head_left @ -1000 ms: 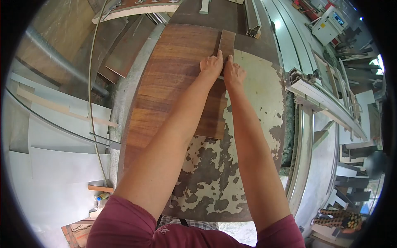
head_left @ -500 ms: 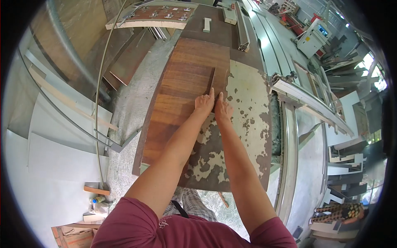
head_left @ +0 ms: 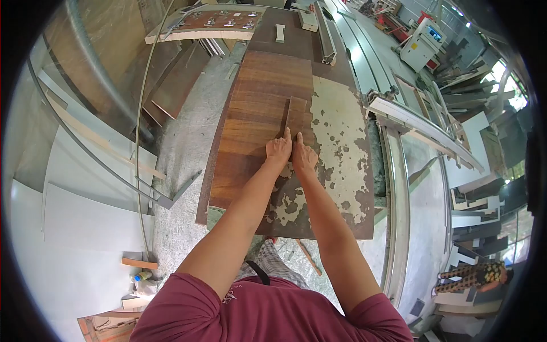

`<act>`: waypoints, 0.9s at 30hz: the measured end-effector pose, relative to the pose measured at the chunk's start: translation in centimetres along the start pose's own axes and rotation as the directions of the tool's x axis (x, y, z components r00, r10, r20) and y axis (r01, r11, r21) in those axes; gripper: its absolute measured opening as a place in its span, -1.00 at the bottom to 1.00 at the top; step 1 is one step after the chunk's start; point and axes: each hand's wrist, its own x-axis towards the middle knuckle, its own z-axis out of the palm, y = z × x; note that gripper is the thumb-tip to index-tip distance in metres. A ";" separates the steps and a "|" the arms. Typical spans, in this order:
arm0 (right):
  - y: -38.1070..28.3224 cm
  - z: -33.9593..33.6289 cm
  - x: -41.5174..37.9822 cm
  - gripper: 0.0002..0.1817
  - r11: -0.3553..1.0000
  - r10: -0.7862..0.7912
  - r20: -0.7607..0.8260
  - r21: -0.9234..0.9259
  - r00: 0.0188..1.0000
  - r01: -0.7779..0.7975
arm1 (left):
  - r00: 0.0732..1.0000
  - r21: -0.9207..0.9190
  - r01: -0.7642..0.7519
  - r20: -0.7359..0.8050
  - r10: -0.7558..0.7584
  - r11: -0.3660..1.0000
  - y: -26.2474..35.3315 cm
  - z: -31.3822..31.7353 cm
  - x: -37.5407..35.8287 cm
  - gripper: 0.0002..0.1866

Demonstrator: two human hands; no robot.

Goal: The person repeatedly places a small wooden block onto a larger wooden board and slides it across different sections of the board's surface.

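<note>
A narrow brown wooden strip [head_left: 296, 114] lies lengthwise on a wood-grained panel [head_left: 256, 105]. My left hand [head_left: 278, 149] is at the near end of the strip, index finger stretched along its left edge and the other fingers curled. On the other side, my right hand [head_left: 305, 157] lies against the strip, index finger pointing forward and the rest folded in. Both hands hold the strip near its close end; the thumbs are mostly hidden. Right of the panel, the tabletop [head_left: 342, 165] has a cream surface with dark worn patches.
A metal guide rail [head_left: 424, 131] runs along the table's right side. At the back are a small block [head_left: 280, 33] and a board with metal fittings [head_left: 219, 21]. Pale sheets [head_left: 94, 216] lean at left. A person [head_left: 476, 277] bends at the far right.
The strip and both hands have come slightly toward me and to the left. My view has shifted, and the table's near edge appears higher in the picture.
</note>
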 end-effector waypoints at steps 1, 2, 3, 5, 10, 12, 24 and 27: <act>0.0 -0.1 0.2 -0.49 1.000 -0.006 0.008 0.002 1.000 0.006 | 1.000 0.024 0.005 0.001 -0.005 1.000 0.1 -0.1 0.0 -0.44; 0.1 -0.1 0.4 -0.49 1.000 -0.011 0.018 0.004 1.000 0.011 | 1.000 0.047 0.010 0.003 -0.010 0.999 0.2 -0.2 0.0 -0.44; 0.1 0.0 0.7 -0.49 1.000 -0.006 0.022 0.005 1.000 0.005 | 1.000 0.048 0.006 0.009 -0.007 0.999 0.2 -0.1 0.2 -0.44; 0.1 -0.2 1.7 -0.49 0.999 -0.037 0.041 0.016 0.998 0.036 | 0.999 0.031 0.031 0.008 -0.031 0.999 0.2 -0.3 1.2 -0.44; -0.1 0.5 5.9 -0.50 1.000 -0.028 0.042 -0.001 0.999 0.028 | 1.000 0.028 0.030 -0.002 -0.030 0.999 -0.4 -0.1 5.2 -0.45; -0.2 1.0 7.7 -0.50 0.999 -0.030 0.037 0.012 0.999 0.030 | 0.999 0.030 0.032 -0.009 -0.032 0.999 -0.6 0.1 6.9 -0.46; 0.2 3.0 23.6 -0.53 0.996 -0.088 -0.001 0.010 0.996 0.088 | 0.993 0.027 0.055 -0.110 -0.052 0.998 -1.2 0.4 22.9 -0.55; 0.1 2.6 27.9 -0.57 0.998 -0.053 0.037 0.019 0.998 0.052 | 0.989 0.069 0.065 -0.139 -0.055 0.996 -1.2 0.2 27.2 -0.58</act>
